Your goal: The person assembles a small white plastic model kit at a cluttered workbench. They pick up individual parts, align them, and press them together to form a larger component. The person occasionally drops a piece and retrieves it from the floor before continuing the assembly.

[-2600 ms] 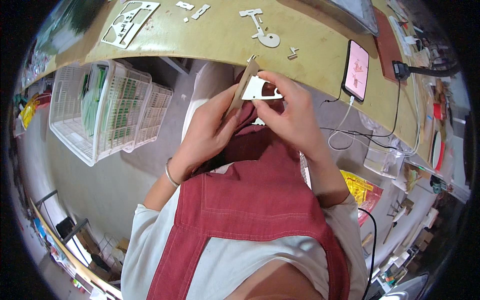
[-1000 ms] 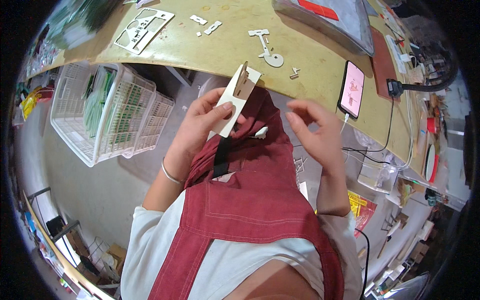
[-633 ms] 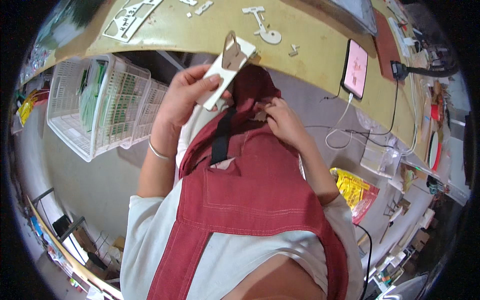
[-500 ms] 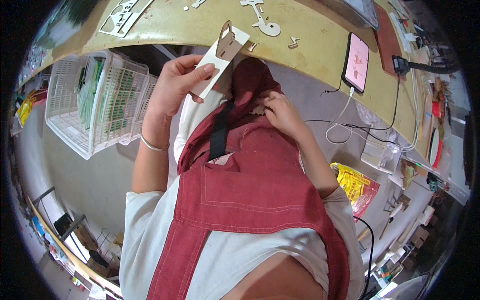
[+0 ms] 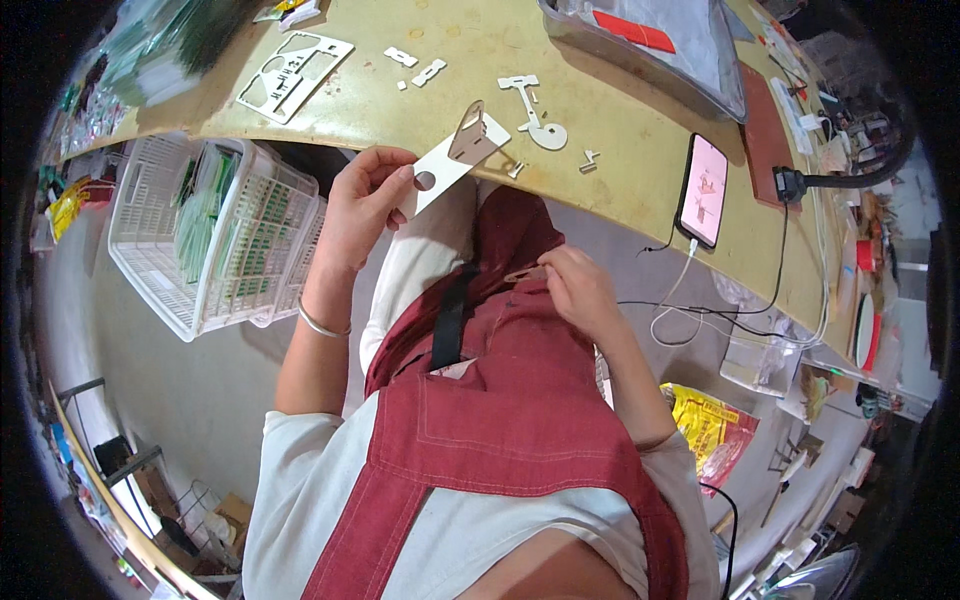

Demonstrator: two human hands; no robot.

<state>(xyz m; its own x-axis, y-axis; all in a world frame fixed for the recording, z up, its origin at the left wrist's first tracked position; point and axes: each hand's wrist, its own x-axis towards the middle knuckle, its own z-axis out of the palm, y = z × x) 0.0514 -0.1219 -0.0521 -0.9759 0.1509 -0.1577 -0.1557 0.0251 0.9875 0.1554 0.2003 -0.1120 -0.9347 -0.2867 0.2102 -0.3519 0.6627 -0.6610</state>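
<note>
A pale flat strip of thin board (image 5: 452,172) with a round hole is pinched between the thumb and fingers of my left hand (image 5: 372,200), just off the table's near edge. From its far end rises a brownish slotted upright piece (image 5: 468,137) with a rounded tip. Over my lap, my right hand (image 5: 583,285) has its fingers closed on a small thin tan piece (image 5: 525,273), mostly hidden against the red apron (image 5: 520,370). On the table beyond lie a long pale piece with a round end (image 5: 546,134) and small cut pieces (image 5: 589,161).
A cut-out sheet (image 5: 296,77) and small flat bits (image 5: 429,73) rest on the yellowish table (image 5: 390,110). At right are a lit phone (image 5: 702,190) on a cable and a grey tray (image 5: 660,72). White baskets (image 5: 190,240) stand below left.
My view has tilted up, showing more of the table. The left hand still grips the strip, now turned flatter. My right hand has shifted slightly outward, exposing the small tan piece's edge.
</note>
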